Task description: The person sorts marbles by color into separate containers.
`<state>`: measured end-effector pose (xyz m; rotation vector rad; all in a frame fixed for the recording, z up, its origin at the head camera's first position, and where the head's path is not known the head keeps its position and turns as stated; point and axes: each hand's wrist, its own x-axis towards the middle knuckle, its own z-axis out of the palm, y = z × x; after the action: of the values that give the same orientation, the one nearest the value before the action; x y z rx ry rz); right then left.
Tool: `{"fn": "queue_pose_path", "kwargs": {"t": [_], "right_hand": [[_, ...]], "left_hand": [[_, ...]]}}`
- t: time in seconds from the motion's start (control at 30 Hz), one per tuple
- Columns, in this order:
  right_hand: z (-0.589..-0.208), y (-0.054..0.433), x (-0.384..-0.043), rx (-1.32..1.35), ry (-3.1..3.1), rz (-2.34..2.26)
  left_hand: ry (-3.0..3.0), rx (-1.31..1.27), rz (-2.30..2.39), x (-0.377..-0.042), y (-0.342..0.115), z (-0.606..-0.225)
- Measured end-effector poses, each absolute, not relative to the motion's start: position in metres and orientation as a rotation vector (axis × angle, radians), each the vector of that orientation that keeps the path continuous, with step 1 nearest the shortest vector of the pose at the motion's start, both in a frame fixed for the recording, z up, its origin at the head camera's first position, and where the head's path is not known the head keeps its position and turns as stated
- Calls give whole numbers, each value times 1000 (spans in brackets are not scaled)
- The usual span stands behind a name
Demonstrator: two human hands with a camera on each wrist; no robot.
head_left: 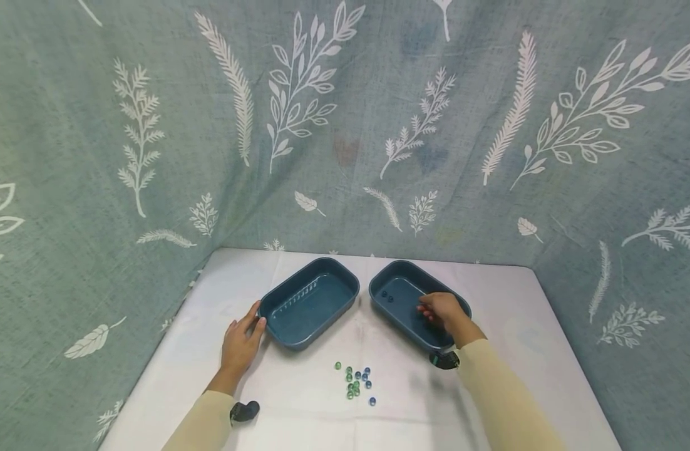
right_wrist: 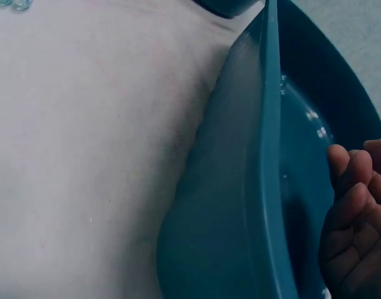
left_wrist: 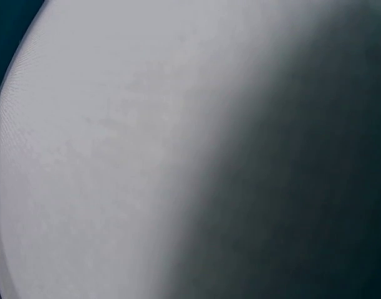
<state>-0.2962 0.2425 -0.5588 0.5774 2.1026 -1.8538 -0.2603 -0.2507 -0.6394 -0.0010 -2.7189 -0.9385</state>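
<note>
My left hand [head_left: 242, 344] rests at the near left end of a dark blue tray [head_left: 300, 343], its thumb and fingers touching the rim with the fingers fairly straight. Inside a second dark blue tray [head_left: 398, 321], on the right, my right hand [head_left: 442, 310] hovers low with curled fingers. Seen from the right wrist, the fingers [right_wrist: 358, 165] bend inward beyond the near wall of this tray [right_wrist: 240, 168]; I cannot tell whether a marble is hidden in them. Two dark marbles [head_left: 387, 296] lie at its far left end.
Between my arms, several green marbles [head_left: 349, 378] and blue marbles [head_left: 368, 384] lie loose on the white tabletop [head_left: 300, 401]. A patterned cloth [head_left: 345, 125] hangs behind and at both sides. Each wrist wears a dark camera [head_left: 245, 411].
</note>
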Motion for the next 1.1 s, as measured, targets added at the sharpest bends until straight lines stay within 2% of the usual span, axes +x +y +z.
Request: {"fn": "queue_pose_path", "kwargs": {"t": [0.67, 1.1], "right_hand": [[-526, 243, -232, 248, 2088, -1887], [-552, 209, -175, 234, 1818, -2113]], "left_hand": [[-2699, -49, -943, -264, -255, -639], [-2707, -46, -938, -259, -251, -632]]}}
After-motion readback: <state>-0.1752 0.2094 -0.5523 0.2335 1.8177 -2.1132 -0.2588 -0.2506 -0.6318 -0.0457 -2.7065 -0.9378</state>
